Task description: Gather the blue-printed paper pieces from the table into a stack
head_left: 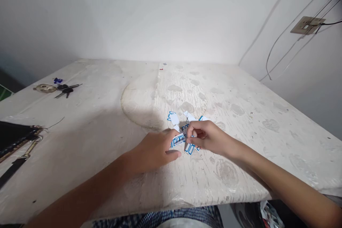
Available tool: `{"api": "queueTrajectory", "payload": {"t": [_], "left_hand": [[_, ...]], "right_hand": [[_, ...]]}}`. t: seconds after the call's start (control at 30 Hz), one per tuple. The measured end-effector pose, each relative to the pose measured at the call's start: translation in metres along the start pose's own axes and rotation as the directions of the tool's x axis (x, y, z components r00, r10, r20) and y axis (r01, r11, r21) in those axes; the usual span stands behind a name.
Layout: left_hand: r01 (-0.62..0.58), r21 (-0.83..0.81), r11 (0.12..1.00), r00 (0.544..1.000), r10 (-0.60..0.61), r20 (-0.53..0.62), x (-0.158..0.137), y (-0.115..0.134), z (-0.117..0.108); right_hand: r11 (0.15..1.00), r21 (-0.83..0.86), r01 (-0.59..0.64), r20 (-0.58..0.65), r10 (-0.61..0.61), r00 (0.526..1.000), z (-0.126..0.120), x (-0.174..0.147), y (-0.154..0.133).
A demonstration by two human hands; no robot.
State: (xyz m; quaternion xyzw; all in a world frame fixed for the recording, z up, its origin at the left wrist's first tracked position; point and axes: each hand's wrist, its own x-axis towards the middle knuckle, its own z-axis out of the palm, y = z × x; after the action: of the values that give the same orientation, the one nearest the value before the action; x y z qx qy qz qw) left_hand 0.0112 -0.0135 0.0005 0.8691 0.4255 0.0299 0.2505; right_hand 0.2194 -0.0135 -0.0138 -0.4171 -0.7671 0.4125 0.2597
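Blue-bordered paper labels (184, 133) lie clustered on the worn white table (240, 121), where the left hand (156, 149) and right hand (205, 137) pinch one strip (177, 140) between closed fingertips, seemingly mid-separation, needing a gentle, steady pull apart.

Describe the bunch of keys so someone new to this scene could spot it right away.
Start at the white table and go to its far left edge, beyond the black bag. The keys lie there, dark, fanned out beside a dull metal fob and a small blue scrap. They are well away from both hands and the blue-and-white paper pieces.
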Motion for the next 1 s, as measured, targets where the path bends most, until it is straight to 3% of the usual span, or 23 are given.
{"api": "queueTrajectory", "payload": {"t": [0.17, 0.27, 0.37, 0.5, 0.7, 0.8, 1.0], "left_hand": [[-0.072, 0.038, 0.997, 0.996, 0.074, -0.043, 0.002, -0.003, 0.004], [-0.087, 0.075, 0.993, 0.994, 0.092, -0.065, 0.003, -0.005, 0.007], [-0.065, 0.100, 0.993, 0.995, 0.072, -0.075, 0.004, -0.005, 0.008], [-0.051, 0.109, 0.993, 0.994, 0.061, -0.086, 0.005, -0.005, 0.010], [-0.055, 0.072, 0.996, 0.995, 0.061, -0.084, 0.004, -0.004, 0.008], [-0.048, 0.044, 0.998, 0.997, 0.051, -0.058, 0.002, -0.002, 0.005], [-0.049, 0.000, 0.999, 0.998, 0.049, -0.028, 0.001, -0.001, 0.002]], "right_hand": [[1.000, -0.015, -0.017, -0.010, 0.017, 1.000, 0.008, 0.002, 0.003], [1.000, -0.007, 0.027, -0.021, -0.027, 0.999, 0.002, 0.000, 0.002], [0.996, 0.084, -0.023, -0.016, 0.025, 1.000, -0.008, -0.001, -0.003], [0.964, 0.235, -0.126, 0.041, 0.120, 0.992, -0.019, -0.003, -0.012], [0.955, 0.259, -0.147, 0.166, 0.106, 0.980, -0.022, -0.003, -0.013], [0.969, 0.219, -0.117, 0.089, 0.100, 0.991, -0.016, -0.003, -0.012], [0.998, 0.038, 0.041, -0.065, -0.038, 0.997, 0.003, -0.001, -0.007]]}}
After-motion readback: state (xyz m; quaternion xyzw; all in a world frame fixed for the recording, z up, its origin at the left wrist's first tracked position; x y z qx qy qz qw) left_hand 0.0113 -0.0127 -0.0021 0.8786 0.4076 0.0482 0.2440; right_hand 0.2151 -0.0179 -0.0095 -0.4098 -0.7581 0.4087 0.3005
